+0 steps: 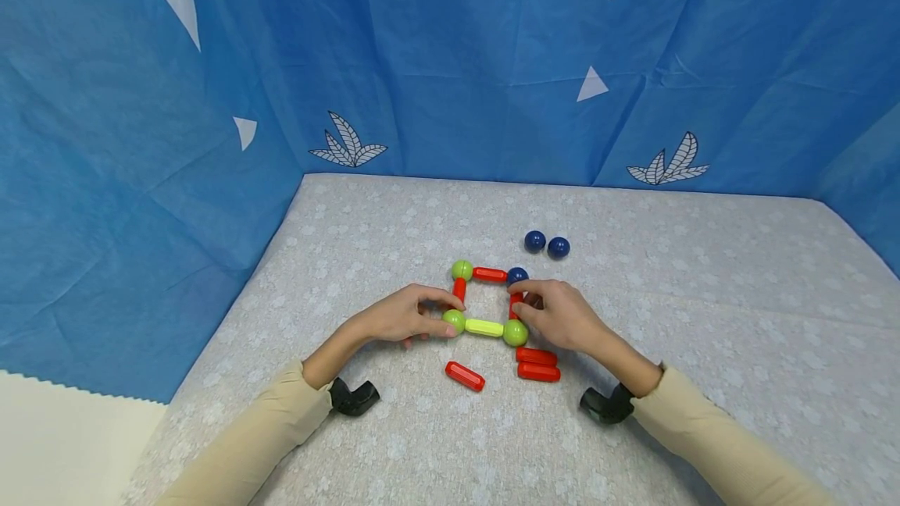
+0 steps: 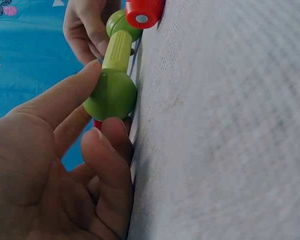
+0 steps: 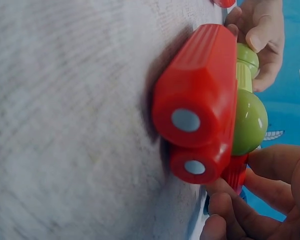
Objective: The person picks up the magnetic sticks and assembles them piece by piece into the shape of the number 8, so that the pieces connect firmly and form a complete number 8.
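Observation:
A square of magnetic rods and balls lies on the table. Its corners are a green ball (image 1: 462,270) at far left, a dark blue ball (image 1: 517,276) at far right, and green balls at near left (image 1: 454,322) and near right (image 1: 516,333). Red rods form the far side (image 1: 490,275), left side (image 1: 459,290) and right side (image 1: 516,305); a yellow-green rod (image 1: 484,327) forms the near side. My left hand (image 1: 411,314) holds the near-left ball between thumb and fingers. With thumb and fingers, my right hand (image 1: 558,314) pinches the right-side red rod, partly hiding it.
Two loose dark blue balls (image 1: 535,241) sit beyond the square. Two red rods (image 1: 538,372) lie side by side near its near-right corner, and another red rod (image 1: 465,376) lies in front. A blue curtain (image 1: 478,69) hangs behind the pale patterned tablecloth (image 1: 394,225).

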`<state>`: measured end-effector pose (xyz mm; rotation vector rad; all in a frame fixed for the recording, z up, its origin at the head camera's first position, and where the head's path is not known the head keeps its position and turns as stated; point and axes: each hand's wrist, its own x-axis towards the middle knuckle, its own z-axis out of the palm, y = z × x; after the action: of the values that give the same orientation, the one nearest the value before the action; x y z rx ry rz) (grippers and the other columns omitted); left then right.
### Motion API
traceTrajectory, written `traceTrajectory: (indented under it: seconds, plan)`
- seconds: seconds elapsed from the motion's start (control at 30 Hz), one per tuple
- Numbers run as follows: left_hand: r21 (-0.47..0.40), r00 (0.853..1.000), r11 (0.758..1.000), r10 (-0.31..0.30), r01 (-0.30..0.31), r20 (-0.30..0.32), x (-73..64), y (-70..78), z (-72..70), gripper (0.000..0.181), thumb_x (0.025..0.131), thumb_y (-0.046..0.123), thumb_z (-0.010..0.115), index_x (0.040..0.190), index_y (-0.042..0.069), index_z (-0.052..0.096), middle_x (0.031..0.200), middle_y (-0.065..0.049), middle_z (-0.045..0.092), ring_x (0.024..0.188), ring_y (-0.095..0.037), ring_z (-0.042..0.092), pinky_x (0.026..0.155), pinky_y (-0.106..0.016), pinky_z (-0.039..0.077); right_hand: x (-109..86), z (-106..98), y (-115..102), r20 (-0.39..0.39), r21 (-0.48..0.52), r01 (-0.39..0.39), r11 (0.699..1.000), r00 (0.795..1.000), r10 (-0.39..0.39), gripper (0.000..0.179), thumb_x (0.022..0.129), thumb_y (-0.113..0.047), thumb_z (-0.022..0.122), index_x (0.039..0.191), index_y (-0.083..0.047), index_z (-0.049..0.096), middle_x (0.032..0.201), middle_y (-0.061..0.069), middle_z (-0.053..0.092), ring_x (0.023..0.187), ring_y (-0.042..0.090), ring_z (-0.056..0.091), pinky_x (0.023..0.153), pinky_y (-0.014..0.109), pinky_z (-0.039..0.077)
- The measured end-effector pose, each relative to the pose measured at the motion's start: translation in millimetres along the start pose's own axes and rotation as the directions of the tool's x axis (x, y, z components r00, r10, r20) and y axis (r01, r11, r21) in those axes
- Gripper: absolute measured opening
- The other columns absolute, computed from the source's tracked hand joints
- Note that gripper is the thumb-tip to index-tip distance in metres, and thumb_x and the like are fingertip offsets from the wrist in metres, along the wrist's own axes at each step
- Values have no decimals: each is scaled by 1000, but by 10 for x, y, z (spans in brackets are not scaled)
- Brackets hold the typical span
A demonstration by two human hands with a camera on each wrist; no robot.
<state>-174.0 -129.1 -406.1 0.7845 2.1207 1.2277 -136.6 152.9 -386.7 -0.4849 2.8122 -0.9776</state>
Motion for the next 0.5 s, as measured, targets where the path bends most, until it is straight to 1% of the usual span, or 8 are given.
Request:
traceTrajectory:
  seconds: [0.1, 0.2, 0.37, 0.5]
  plan:
    - [3, 1000, 1000, 2, -2, -1, -1, -2, 0, 37, 91, 26, 74, 125, 16, 67, 99, -5, 61, 55, -14, 50, 42, -29, 46, -1, -1, 5, -5, -2, 4, 1000, 1000, -5, 27, 94, -10, 65, 121, -5, 69, 89, 3, 65, 74, 17, 54, 62, 31, 45]
    - [3, 1000, 1000, 9, -9, -2, -1, -6, 1, 37, 91, 26, 74, 126, 16, 67, 98, -5, 61, 54, -14, 49, 42, -29, 46, -10, 2, 12, -11, 0, 19, 1000, 1000, -19, 27, 94, -10, 65, 121, -4, 69, 89, 3, 65, 73, 16, 54, 62, 31, 46]
    - [-2, 1000, 1000, 14, -14, -4, 1, -5, 8, 37, 91, 25, 74, 126, 15, 67, 91, -6, 60, 54, -14, 49, 42, -29, 45, -72, -8, 6, -12, 5, 68, 998, 998, -68, 24, 95, -14, 65, 117, -6, 71, 83, -2, 63, 69, 13, 54, 57, 29, 45]
    - [-4, 1000, 1000, 11, -11, -6, -2, -5, 12, 36, 91, 26, 74, 126, 15, 67, 87, -6, 60, 54, -14, 49, 42, -29, 45, -171, -30, -31, 19, 10, 98, 995, 995, -98, 23, 94, -19, 67, 115, -9, 73, 80, -7, 62, 67, 12, 53, 54, 28, 44]
